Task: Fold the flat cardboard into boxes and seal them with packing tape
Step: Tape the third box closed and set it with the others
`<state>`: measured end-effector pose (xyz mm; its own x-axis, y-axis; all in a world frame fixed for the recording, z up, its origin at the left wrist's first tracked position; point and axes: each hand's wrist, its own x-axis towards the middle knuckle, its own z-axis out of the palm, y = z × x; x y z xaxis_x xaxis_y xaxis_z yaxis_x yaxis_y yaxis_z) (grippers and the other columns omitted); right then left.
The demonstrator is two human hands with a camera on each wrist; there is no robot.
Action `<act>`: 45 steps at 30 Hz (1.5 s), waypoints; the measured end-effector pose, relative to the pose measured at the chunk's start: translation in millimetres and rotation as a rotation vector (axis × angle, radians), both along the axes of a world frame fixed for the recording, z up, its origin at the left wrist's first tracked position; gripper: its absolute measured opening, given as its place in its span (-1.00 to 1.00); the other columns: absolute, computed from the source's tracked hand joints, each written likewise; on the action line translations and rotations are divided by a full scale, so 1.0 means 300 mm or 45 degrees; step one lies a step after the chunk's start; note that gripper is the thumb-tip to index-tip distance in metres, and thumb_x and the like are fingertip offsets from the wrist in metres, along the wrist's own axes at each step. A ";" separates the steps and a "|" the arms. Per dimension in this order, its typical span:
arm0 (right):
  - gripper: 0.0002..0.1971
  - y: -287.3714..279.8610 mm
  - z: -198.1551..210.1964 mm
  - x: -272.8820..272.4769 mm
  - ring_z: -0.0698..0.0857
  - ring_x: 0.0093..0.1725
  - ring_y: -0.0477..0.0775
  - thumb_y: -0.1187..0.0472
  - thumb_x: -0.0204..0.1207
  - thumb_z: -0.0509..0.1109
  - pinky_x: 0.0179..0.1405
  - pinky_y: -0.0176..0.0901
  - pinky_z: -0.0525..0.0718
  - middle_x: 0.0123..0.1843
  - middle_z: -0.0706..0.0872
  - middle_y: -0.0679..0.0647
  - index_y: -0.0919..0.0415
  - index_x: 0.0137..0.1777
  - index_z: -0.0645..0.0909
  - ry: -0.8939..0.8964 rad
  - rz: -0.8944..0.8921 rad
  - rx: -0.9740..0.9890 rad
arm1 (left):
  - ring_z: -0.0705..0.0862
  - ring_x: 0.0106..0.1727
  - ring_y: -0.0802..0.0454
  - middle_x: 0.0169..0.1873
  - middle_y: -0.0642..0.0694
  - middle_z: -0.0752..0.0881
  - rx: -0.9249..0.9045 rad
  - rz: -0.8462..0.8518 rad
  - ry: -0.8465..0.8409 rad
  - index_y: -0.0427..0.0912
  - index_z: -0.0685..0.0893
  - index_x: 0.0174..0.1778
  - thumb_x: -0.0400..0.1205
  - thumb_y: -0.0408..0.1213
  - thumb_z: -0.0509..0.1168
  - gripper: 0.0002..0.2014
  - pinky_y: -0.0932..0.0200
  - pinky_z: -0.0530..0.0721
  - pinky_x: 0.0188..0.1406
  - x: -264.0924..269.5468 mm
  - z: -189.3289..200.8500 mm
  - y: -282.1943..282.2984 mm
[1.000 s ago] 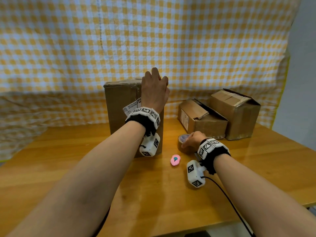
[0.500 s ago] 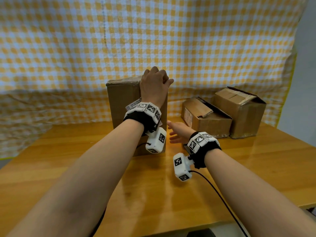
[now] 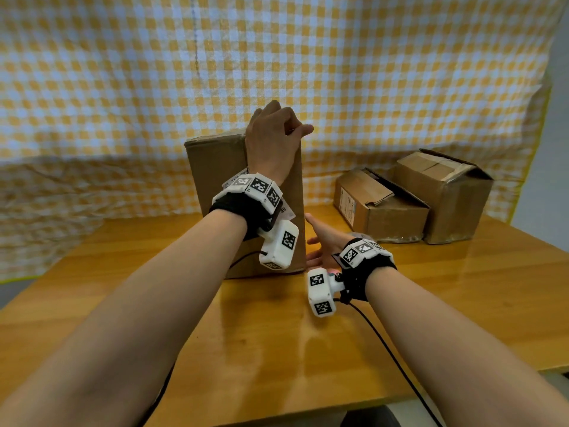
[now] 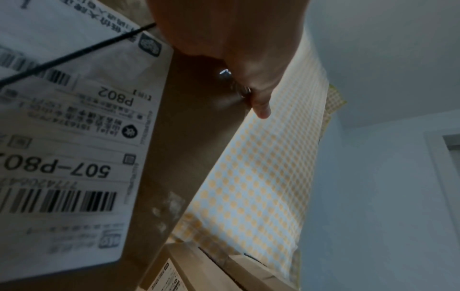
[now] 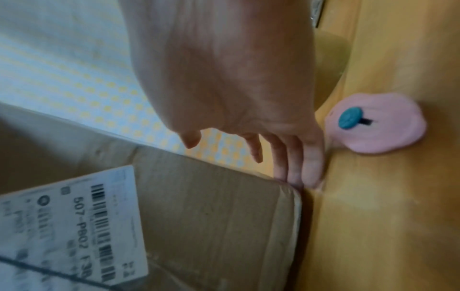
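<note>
Currently left hand (image 3: pixel 271 143) grips the top edge of the upright box (image 3: pixel 215 180). Right hand (image 3: pixel 323 238), fingers straight, touches its lower corner.

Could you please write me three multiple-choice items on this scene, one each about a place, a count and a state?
1. Where does the left hand rest?
A. on the top edge of the tall upright brown cardboard box
B. flat on the wooden table
C. on the two smaller boxes

2. How many cardboard boxes stand on the table?
A. one
B. three
C. five

3. How are the right hand's fingers?
A. clenched in a fist
B. straight, at the tall box's lower corner
C. gripping the small pink cutter

Answers: 1 A, the head view shows it curled over the top; 2 B, the tall one plus two at the right; 3 B, the right wrist view shows it.
</note>
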<state>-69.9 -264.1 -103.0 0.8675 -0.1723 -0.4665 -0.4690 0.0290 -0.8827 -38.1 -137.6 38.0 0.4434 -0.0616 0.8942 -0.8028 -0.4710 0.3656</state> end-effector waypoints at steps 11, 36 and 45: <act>-0.26 0.020 0.222 -0.035 0.70 0.20 0.23 -0.44 0.16 0.33 0.29 0.21 0.64 0.18 0.73 0.17 0.09 0.21 0.59 -0.774 -0.704 0.056 | 0.54 -0.08 0.11 -0.02 -0.04 0.53 -0.551 0.110 0.134 -0.12 0.54 -0.15 0.46 0.18 0.49 -0.55 0.50 0.47 -0.12 0.069 0.122 0.247; -0.60 0.322 0.506 0.002 0.55 0.44 0.06 0.22 0.57 0.46 0.64 0.24 0.23 0.30 0.73 -0.02 0.00 0.39 0.61 -1.376 0.104 -1.546 | 0.65 0.25 -0.15 0.24 -0.14 0.71 -0.552 -0.191 0.851 0.15 0.72 0.09 0.71 0.26 -0.02 -0.55 -0.17 0.62 0.27 0.121 -0.165 0.466; -0.59 0.225 0.456 -0.028 0.61 0.35 0.10 -0.14 0.63 0.34 0.48 0.12 0.28 0.27 0.75 -0.02 -0.07 0.43 0.56 -1.286 -0.076 -1.741 | 0.63 0.11 0.09 -0.07 0.18 0.73 -0.030 -0.065 0.254 0.11 0.79 -0.08 0.53 0.07 0.48 -0.84 0.07 0.63 0.10 0.042 -0.042 0.369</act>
